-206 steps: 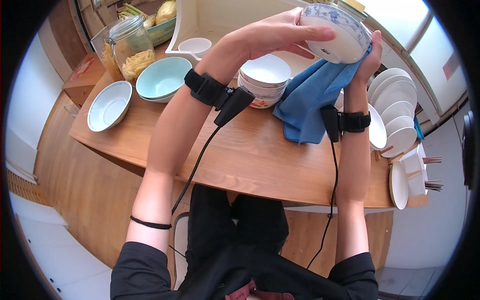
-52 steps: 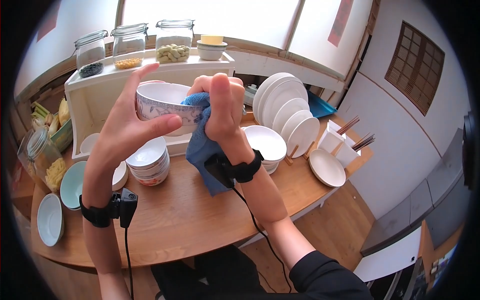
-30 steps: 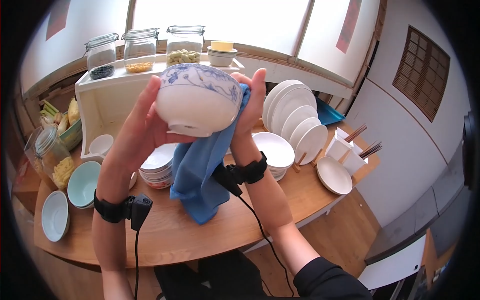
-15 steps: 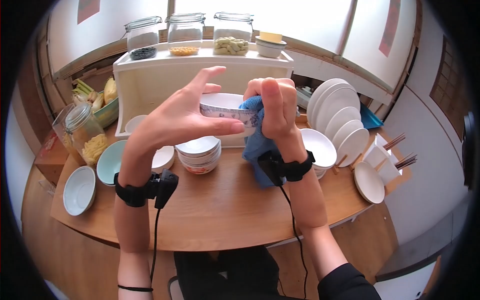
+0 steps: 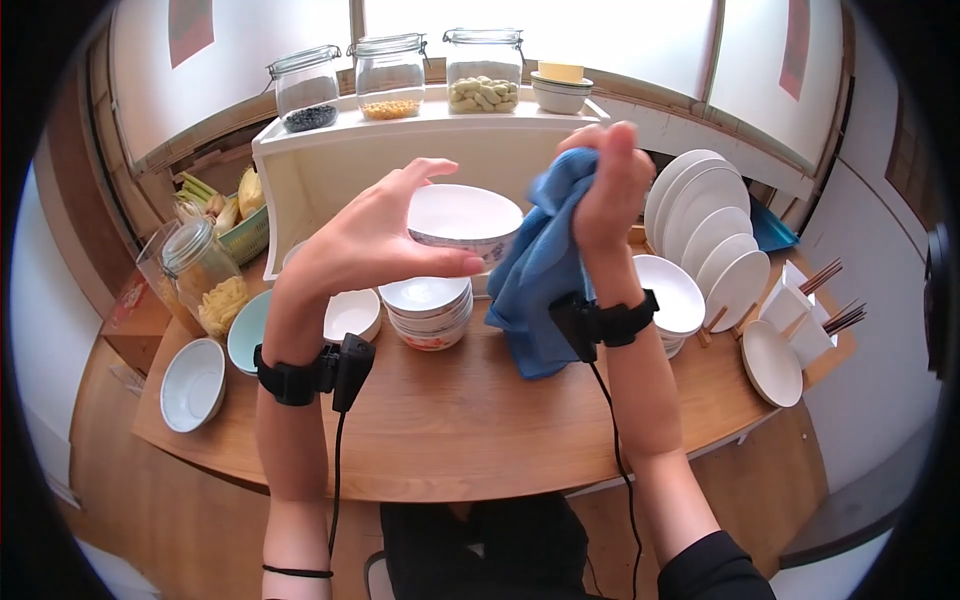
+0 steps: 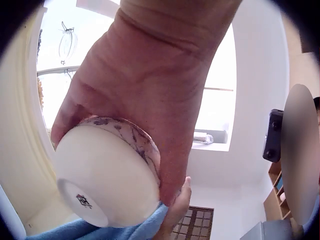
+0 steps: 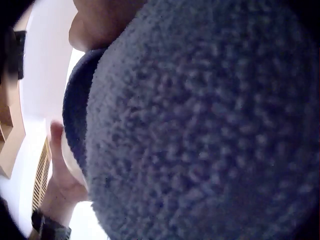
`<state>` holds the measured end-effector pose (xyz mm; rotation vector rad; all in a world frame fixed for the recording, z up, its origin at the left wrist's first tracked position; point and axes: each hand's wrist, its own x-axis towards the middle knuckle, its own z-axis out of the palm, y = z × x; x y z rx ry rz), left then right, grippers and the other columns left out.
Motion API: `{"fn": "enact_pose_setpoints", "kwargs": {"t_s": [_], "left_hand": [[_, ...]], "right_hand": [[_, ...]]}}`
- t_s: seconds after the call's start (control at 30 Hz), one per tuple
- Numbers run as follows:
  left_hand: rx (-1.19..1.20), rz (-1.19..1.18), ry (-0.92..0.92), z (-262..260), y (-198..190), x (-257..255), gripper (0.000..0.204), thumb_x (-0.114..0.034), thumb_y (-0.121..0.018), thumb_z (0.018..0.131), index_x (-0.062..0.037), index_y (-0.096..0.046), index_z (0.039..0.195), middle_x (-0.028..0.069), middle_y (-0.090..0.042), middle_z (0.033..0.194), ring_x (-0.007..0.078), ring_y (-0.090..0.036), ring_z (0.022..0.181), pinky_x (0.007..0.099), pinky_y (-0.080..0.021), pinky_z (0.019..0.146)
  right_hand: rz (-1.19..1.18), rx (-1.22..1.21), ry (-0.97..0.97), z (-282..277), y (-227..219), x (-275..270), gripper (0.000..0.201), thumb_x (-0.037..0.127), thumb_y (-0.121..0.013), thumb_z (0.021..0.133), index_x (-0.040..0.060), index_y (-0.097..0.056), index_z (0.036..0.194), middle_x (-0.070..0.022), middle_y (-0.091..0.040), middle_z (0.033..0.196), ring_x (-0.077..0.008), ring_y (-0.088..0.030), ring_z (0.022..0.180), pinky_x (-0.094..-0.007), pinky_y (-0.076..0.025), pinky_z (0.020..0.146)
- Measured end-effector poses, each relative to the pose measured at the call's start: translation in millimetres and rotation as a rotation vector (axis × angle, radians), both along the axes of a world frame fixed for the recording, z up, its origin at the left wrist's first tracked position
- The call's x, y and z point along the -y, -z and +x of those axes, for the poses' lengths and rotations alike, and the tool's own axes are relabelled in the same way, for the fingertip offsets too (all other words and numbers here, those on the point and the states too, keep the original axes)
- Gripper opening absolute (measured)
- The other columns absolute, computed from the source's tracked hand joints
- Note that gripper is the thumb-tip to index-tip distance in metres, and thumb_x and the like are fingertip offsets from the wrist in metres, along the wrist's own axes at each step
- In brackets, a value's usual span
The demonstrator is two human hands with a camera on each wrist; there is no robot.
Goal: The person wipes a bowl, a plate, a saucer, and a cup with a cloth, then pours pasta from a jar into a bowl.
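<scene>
A white bowl (image 5: 465, 212) with a blue floral band is held up above the table. My left hand (image 5: 362, 232) grips it from the left, thumb on the near side and fingers behind the far rim. From below, the left wrist view shows the underside of the bowl (image 6: 105, 182), with a small mark inside its foot ring. To the bowl's right, my right hand (image 5: 608, 190) clutches a bunched blue cloth (image 5: 540, 285), whose loose end hangs toward the table. Close up, the cloth (image 7: 200, 125) fills most of the right wrist view.
Stacked bowls (image 5: 428, 310) stand under the raised bowl. White plates (image 5: 705, 215) lean in a rack at right, near a chopstick holder (image 5: 795, 315). Pale green bowls (image 5: 250, 335) sit at left. Glass jars (image 5: 390, 80) line the white shelf (image 5: 430, 130) behind.
The bowl was turned underside-out a second ago; now its inside faces up. Half a second ago the cloth was pressed over the rim; my right hand has since drawn it off to the right.
</scene>
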<state>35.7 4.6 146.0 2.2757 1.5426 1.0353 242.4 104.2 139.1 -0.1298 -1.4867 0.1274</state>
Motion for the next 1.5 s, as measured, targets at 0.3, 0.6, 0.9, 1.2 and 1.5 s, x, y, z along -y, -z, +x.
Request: {"fn": "enact_pose_setpoints", "kwargs": {"t_s": [0.3,0.6,0.9,1.2,1.5], "left_hand": [[-0.009,-0.151,-0.054,-28,33,-30,0.099,-0.052,-0.082,0.065,-0.0018,-0.041,0.139,0.0261,-0.045,0.138,0.0364,-0.042,0.131,0.042,-0.036,0.109],[-0.218,-0.159,-0.017,-38,51,-28,0.111,-0.054,-0.084,0.062,-0.0038,-0.03,0.146,0.0286,-0.036,0.142,0.0397,-0.036,0.135,0.0444,-0.033,0.112],[-0.261,-0.297,-0.004,-50,61,-31,0.115,-0.057,-0.081,0.064,0.0008,-0.026,0.146,0.0299,-0.032,0.144,0.0412,-0.034,0.136,0.0417,-0.032,0.113],[-0.342,-0.376,-0.058,-44,51,-20,0.116,-0.057,-0.079,0.066,0.001,-0.02,0.148,0.0308,-0.031,0.144,0.041,-0.033,0.136,0.0409,-0.033,0.112],[-0.311,-0.275,-0.061,-39,60,-27,0.118,-0.06,-0.079,0.062,0.0017,-0.025,0.147,0.0305,-0.032,0.144,0.0414,-0.033,0.136,0.0423,-0.032,0.112]], "right_hand": [[-0.226,-0.236,-0.073,33,-11,-19,0.074,0.056,-0.027,0.101,0.0049,-0.064,0.063,0.0007,-0.051,0.048,-0.0064,-0.047,0.043,-0.0197,-0.033,0.043],[-0.26,-0.245,-0.093,35,-11,-31,0.073,0.057,-0.028,0.1,0.0038,-0.065,0.065,-0.0007,-0.051,0.049,-0.0077,-0.046,0.043,-0.0204,-0.032,0.042],[-0.31,-0.2,-0.108,32,-10,-26,0.074,0.059,-0.029,0.099,0.0045,-0.064,0.063,0.0008,-0.049,0.048,-0.0065,-0.044,0.042,-0.0197,-0.03,0.042],[-0.324,-0.204,-0.088,30,-11,-24,0.074,0.057,-0.029,0.1,0.0039,-0.063,0.062,0.0016,-0.048,0.047,-0.0062,-0.043,0.042,-0.0194,-0.03,0.043],[-0.278,-0.134,-0.1,25,-10,-22,0.07,0.049,-0.03,0.103,0.0038,-0.062,0.06,0.0009,-0.05,0.047,-0.0078,-0.046,0.042,-0.0227,-0.033,0.042]]}}
